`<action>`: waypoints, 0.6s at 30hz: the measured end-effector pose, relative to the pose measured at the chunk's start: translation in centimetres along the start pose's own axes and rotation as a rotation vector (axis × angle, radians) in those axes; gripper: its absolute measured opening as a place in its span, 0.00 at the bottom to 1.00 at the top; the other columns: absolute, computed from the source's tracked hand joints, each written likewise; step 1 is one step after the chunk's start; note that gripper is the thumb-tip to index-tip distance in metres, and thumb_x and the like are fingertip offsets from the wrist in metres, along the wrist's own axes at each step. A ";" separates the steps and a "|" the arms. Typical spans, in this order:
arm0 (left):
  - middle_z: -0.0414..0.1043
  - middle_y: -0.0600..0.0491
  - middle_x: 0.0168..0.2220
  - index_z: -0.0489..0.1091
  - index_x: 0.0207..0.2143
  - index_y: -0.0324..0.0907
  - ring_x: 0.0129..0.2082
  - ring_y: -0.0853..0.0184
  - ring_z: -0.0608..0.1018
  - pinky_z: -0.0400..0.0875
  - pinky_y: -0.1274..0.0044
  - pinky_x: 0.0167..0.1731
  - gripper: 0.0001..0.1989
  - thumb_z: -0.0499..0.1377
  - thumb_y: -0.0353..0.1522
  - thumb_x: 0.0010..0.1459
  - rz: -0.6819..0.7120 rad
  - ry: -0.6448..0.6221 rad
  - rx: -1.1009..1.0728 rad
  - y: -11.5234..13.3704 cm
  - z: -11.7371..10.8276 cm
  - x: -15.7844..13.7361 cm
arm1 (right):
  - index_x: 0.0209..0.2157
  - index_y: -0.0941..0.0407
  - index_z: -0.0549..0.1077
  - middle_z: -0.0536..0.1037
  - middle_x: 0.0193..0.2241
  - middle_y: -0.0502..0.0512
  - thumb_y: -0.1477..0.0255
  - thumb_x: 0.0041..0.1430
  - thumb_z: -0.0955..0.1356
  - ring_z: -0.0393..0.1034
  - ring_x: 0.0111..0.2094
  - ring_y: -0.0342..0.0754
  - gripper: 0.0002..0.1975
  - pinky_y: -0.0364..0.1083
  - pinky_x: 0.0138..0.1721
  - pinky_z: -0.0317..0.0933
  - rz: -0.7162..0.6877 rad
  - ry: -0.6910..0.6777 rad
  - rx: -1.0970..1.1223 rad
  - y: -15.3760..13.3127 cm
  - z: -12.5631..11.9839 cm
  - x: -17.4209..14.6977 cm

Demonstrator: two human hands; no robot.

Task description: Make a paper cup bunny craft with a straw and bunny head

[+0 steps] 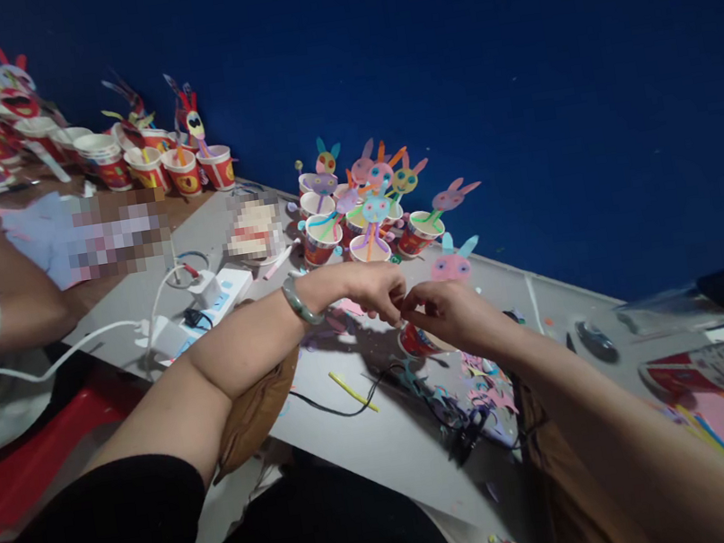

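My left hand (379, 290) and my right hand (448, 311) meet fingertip to fingertip over the table, both closed in a pinch. Whatever lies between the fingers is too small or hidden to make out. Just under them is a red paper cup (415, 342), partly covered by my right hand. A pink paper rabbit face with blue ears (450, 266) shows behind my right hand; I cannot tell whether it is attached to that cup. Close beyond my hands, several paper cups (322, 239) hold colourful paper rabbit figures.
Paper scraps (489, 393) and a dark cable (338, 411) lie on the grey table (361, 444), with a yellow strip (353, 392). To the left are a power strip (220, 300), more cups (104, 160) and another person's arm (14, 269). A larger cup (723, 370) lies at right.
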State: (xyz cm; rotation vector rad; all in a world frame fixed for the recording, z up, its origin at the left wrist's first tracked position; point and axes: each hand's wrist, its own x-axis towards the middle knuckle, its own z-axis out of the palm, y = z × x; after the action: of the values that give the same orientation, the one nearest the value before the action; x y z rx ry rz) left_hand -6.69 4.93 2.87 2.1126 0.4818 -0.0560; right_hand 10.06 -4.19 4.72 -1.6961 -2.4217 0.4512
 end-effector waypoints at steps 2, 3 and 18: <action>0.67 0.58 0.17 0.73 0.25 0.38 0.18 0.74 0.66 0.58 0.78 0.23 0.03 0.64 0.29 0.45 0.024 -0.006 -0.008 0.0 0.1 0.1 | 0.29 0.54 0.78 0.76 0.19 0.50 0.72 0.55 0.66 0.66 0.20 0.43 0.07 0.42 0.24 0.55 0.004 0.009 0.015 0.1 0.2 0.1; 0.67 0.59 0.17 0.73 0.25 0.38 0.18 0.74 0.66 0.58 0.78 0.22 0.02 0.63 0.28 0.45 0.032 -0.008 -0.012 -0.1 0.1 0.1 | 0.29 0.54 0.78 0.76 0.19 0.50 0.72 0.55 0.66 0.66 0.20 0.43 0.07 0.42 0.24 0.55 0.007 0.012 0.023 0.1 0.2 0.1; 0.62 0.58 0.15 0.67 0.20 0.40 0.16 0.75 0.62 0.53 0.77 0.21 0.05 0.62 0.28 0.45 0.036 0.116 0.047 1.2 0.5 -0.7 | 0.34 0.53 0.77 0.78 0.30 0.56 0.64 0.55 0.72 0.70 0.28 0.49 0.07 0.50 0.33 0.64 0.311 0.970 0.293 3.2 -1.8 -8.9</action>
State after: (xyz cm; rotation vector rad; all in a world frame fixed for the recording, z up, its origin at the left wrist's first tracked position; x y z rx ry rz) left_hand -6.80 3.73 3.68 2.1779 0.5157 0.0770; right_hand 16.53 -11.23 5.80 -1.6156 -1.3493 -0.0192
